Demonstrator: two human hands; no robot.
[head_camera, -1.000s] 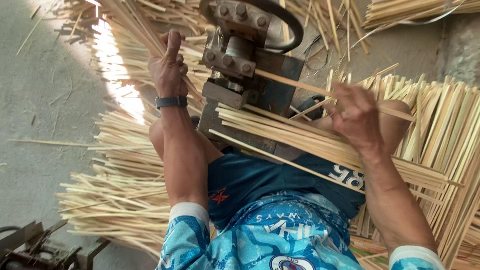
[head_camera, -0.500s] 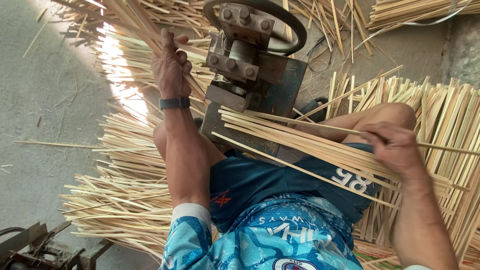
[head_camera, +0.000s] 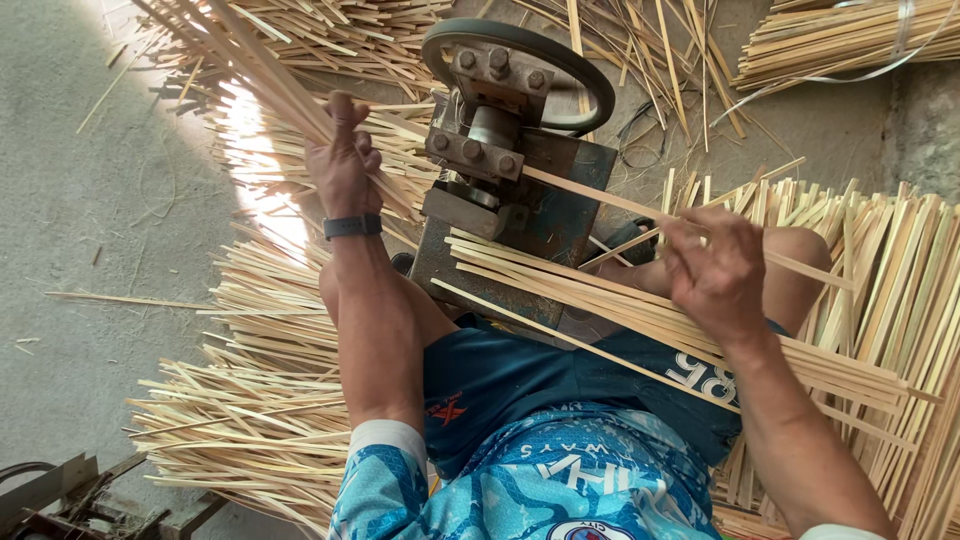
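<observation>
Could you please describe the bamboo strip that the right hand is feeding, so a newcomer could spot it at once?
Start at the metal machine with the dark hand wheel, between the knees. The single bamboo strip runs from its body to the right hand. Unlike the strips piled on the lap, it stands alone, raised above them.

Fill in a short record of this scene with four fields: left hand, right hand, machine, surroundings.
left hand: left hand grips a bundle of bamboo strips beside the machine
right hand: right hand pinches a single strip entering the machine
machine: metal splitter with a wheel on top
surroundings: loose strips piled on the concrete floor
</observation>
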